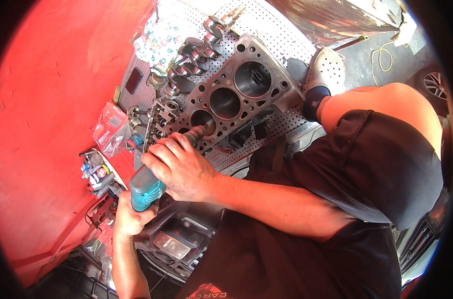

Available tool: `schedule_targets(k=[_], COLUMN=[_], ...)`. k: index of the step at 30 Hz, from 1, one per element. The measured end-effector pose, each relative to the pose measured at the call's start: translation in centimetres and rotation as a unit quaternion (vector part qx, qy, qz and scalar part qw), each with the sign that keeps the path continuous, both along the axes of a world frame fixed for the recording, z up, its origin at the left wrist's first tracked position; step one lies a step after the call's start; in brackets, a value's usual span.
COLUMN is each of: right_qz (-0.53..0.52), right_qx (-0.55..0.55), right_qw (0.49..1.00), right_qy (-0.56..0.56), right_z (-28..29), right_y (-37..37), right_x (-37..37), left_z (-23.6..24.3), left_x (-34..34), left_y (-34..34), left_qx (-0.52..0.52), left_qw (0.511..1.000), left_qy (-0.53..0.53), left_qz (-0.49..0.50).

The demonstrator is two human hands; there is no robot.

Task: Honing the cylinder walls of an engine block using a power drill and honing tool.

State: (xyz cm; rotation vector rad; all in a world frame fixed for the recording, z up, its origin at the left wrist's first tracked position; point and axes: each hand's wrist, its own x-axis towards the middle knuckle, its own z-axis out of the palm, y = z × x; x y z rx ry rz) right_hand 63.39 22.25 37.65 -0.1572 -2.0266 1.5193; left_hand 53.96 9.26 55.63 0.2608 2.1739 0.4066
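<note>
Four bores (225, 103) counted in the engine block (238, 92), the landmark for this entry; it lay on a perforated table (278, 31), the fourth bore mostly covered. A teal power drill (147, 193) was held at the block's lower-left end, its attachment (196, 133) reaching into the third bore.

Hands: left hand (130, 217) closed around the drill's grip; right hand (180, 167) wrapped over its front body, fingers curled. Trigger position could not be told.

Progress (judgement): crankshaft (192, 51) was out, lying just beside the block on its upper left; smaller metal parts (161, 112) sat loose to the block's left. Stripping looked well advanced and bore work under way at the third. Whether the other bores were finished or untouched could not be told; the loose parts were not fitted.

Writing: a labelled bottle (101, 174) stood well apart, lower left of the block, print too small to trust. Shirt (286, 254), below the block, carried a red-and-white logo with lettering, cut off by the view's edge
</note>
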Motion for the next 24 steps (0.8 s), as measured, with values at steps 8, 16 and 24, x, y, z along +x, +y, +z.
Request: schedule_targets(k=[8, 16, 24], right_qz=[0.035, 0.04, 0.027], right_qx=[-0.014, -0.001, -0.044], right_qw=[0.999, 0.999, 0.999], right_qy=[-0.002, -0.014, -0.014], right_z=[-1.4, -2.4, -3.8], right_y=[-0.1, 0.7, 1.0], right_x=[-0.7, -1.1, -1.1], left_z=[-1.1, -2.5, -3.8], left_x=[-0.2, -0.7, -0.8], left_y=[-0.5, -0.3, 1.3], left_qx=[-0.025, -0.02, -0.039], left_qw=[0.999, 1.0, 0.999], left_qy=[-0.012, -0.011, -0.019], left_qz=[0.023, 0.016, 0.012])
